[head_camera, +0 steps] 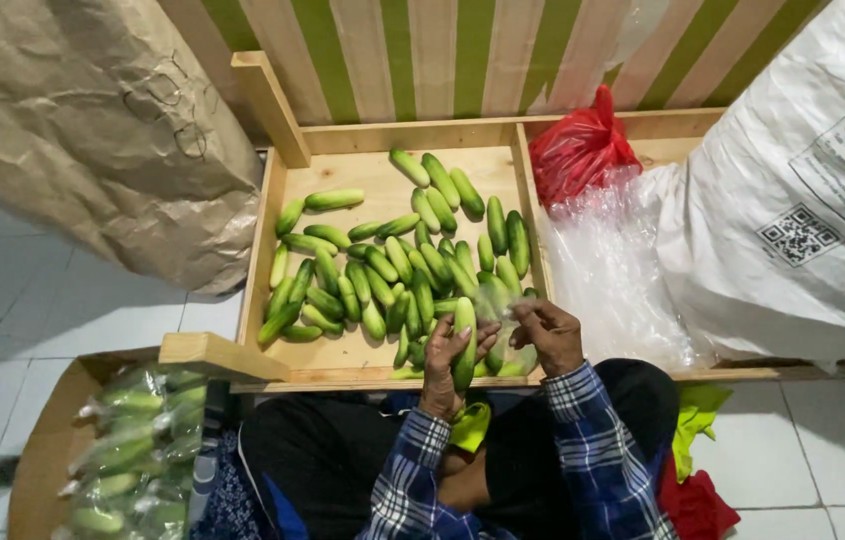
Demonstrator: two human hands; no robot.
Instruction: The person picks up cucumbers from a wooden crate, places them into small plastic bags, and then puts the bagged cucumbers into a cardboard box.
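Here the left hand (446,362) is closing its grip on a cucumber (464,345) above the wooden tray (261,250), while the right hand (549,335) is pinching a clear bag (499,312) open. Next, I think, the cucumber needs sliding inside.

Roughly forty loose cucumbers (383,265), one red bag (580,150), two sacks (793,190).

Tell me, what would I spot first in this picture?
The pile of green cucumbers in the wooden tray at the middle. Just below it, the left hand holds one cucumber upright while the right hand pinches a clear bag beside it. A red bag sits at the tray's right, and bagged cucumbers fill a box at the lower left.
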